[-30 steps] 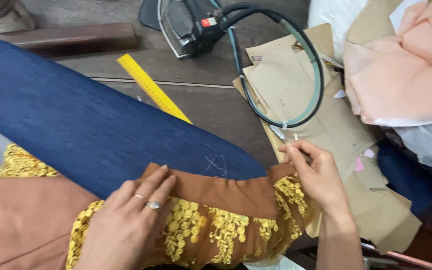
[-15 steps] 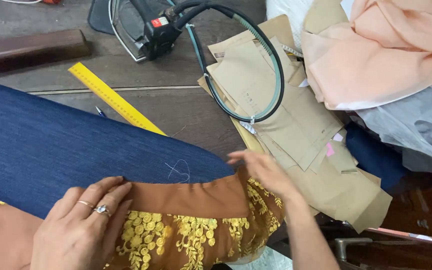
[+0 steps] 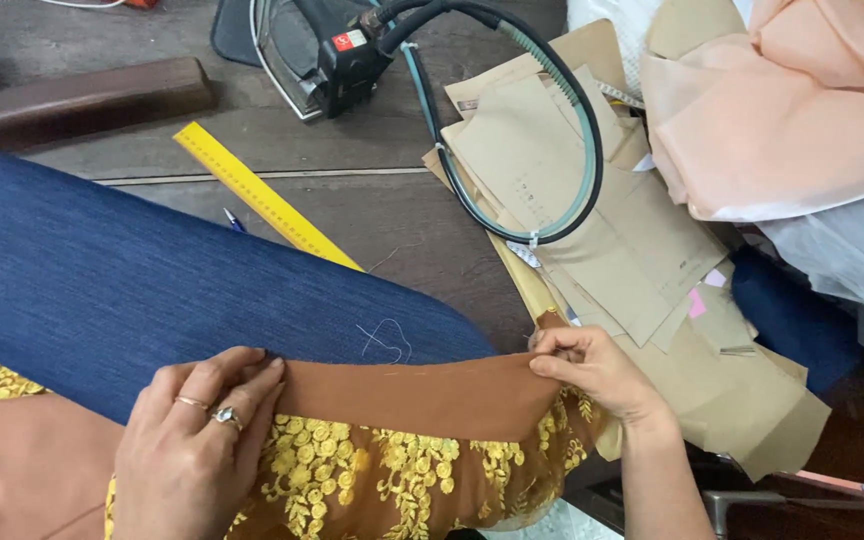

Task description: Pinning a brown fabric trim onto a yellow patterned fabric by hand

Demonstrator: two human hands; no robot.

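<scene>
A brown fabric band (image 3: 422, 395) with yellow embroidered lace (image 3: 392, 475) below it lies over a blue padded board (image 3: 132, 280). My left hand (image 3: 197, 440), with rings on it, presses flat on the band's left part, fingertips at its upper edge. My right hand (image 3: 592, 370) pinches the band's right end between thumb and fingers at the board's tip. A loose white thread (image 3: 387, 340) rests on the blue cover just above the band.
A yellow ruler (image 3: 262, 195) and a blue pen (image 3: 234, 220) lie on the wooden table behind the board. An iron (image 3: 322, 50) with a looped hose (image 3: 552, 130) sits at the back. Brown paper patterns (image 3: 632, 250) and peach cloth (image 3: 792, 110) pile up at right.
The view has shifted, so everything sits lower and further left in frame. My right hand has closed on the band's right end; my left hand stays pressed on the band.
</scene>
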